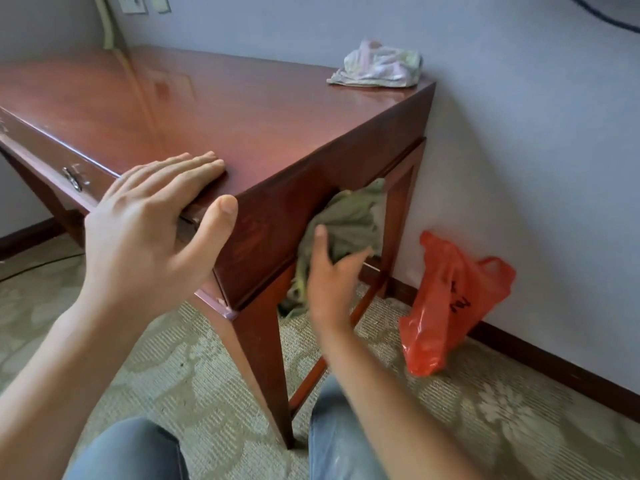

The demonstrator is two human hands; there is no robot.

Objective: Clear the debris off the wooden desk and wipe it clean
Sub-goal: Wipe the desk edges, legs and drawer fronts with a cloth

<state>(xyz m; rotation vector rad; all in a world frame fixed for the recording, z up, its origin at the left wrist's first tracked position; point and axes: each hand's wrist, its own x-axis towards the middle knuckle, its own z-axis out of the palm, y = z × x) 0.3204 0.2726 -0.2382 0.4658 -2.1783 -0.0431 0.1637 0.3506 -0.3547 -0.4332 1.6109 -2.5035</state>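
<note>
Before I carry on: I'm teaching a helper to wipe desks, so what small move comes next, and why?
Probably press the green cloth against the desk's side panel and wipe. The right hand pinches the cloth beside that panel, and the left hand lies flat on the corner, bracing.

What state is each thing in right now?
Left hand: flat on the desk corner, fingers straight.
Right hand: holds the green cloth.
Green cloth: bunched, against the desk's side.
Pale cloth: crumpled on the desk's far corner.
Desk: top glossy.
Red bag: slumped on the carpet by the wall.
</note>
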